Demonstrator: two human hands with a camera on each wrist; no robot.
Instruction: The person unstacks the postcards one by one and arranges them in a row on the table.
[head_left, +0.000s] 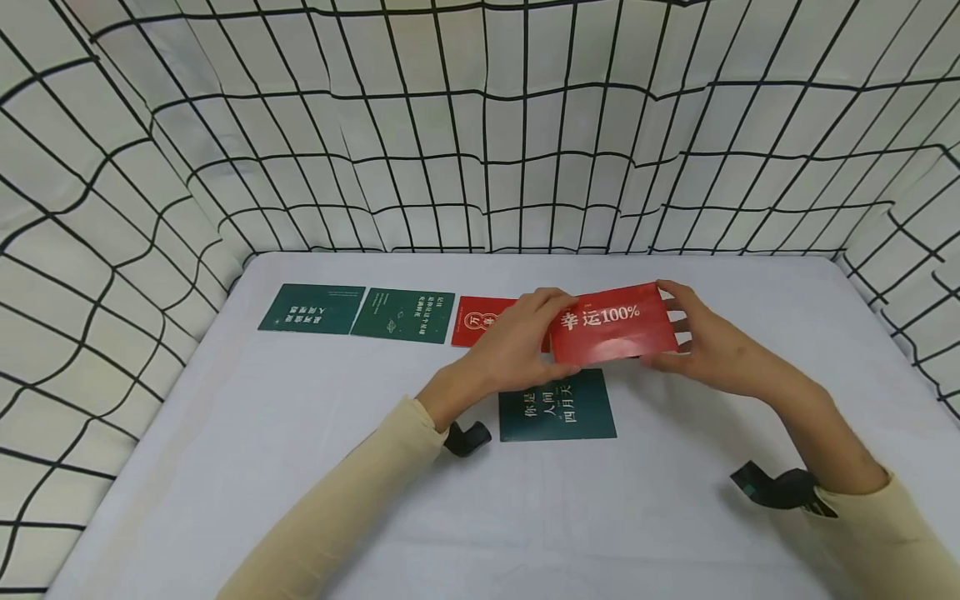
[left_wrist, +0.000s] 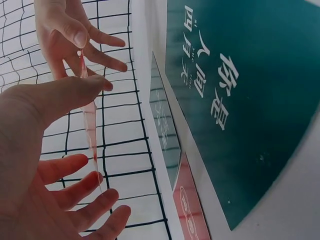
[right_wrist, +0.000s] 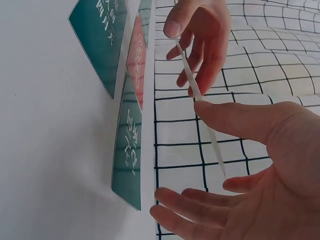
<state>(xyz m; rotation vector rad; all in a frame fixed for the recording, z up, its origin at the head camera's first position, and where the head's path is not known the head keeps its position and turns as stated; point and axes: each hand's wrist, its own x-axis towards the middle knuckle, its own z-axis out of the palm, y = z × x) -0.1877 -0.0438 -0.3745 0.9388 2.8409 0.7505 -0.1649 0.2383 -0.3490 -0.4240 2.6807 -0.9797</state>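
Observation:
A red card [head_left: 617,327] with white Chinese characters and "100%" is held up over the table, tilted toward the head camera. My left hand [head_left: 516,340] grips its left end, thumb at the lower edge and fingers by the upper edge. At the other end my right hand [head_left: 712,346] holds it between thumb and fingers. Both wrist views show the card edge-on as a thin strip. Below it lies a dark green card [head_left: 557,417] with white characters, its top partly covered by the left hand. Another green card [right_wrist: 129,155] lies behind the held card, mostly hidden in the head view.
Toward the back of the white table [head_left: 262,467] lie a green card [head_left: 312,308], a second green card [head_left: 402,317] and a red card [head_left: 471,322], the last partly behind my left hand. Black netting [head_left: 486,162] over white cloth surrounds the back and sides.

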